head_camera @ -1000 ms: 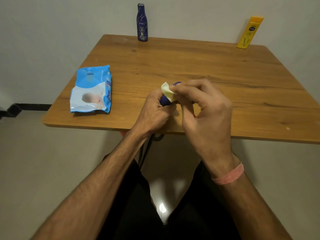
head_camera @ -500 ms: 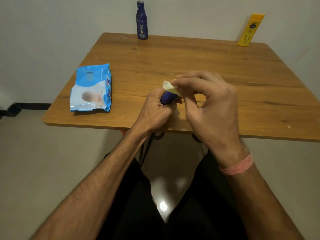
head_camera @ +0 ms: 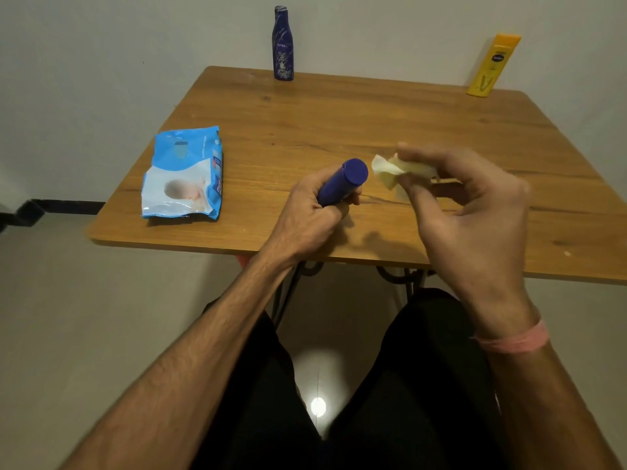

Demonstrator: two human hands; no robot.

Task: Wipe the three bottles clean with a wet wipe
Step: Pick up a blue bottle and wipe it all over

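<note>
My left hand (head_camera: 314,212) grips a small dark blue bottle (head_camera: 344,181) over the wooden table (head_camera: 339,123), its round end tilted up and to the right. Just right of it, my right hand (head_camera: 464,205) pinches a crumpled pale wet wipe (head_camera: 390,169), a short gap away from the bottle's end. A tall dark blue bottle (head_camera: 282,44) stands upright at the table's far edge against the wall. A yellow bottle (head_camera: 492,66) leans at the far right corner.
A blue and white pack of wet wipes (head_camera: 185,174) lies flat on the table's left side. The table's near edge runs just below my hands. My legs in dark trousers are under it, and a wall closes the far side.
My right hand has pulled the wipe off the small bottle and moved right, leaving the bottle's end uncovered. My left hand keeps its grip on the bottle.
</note>
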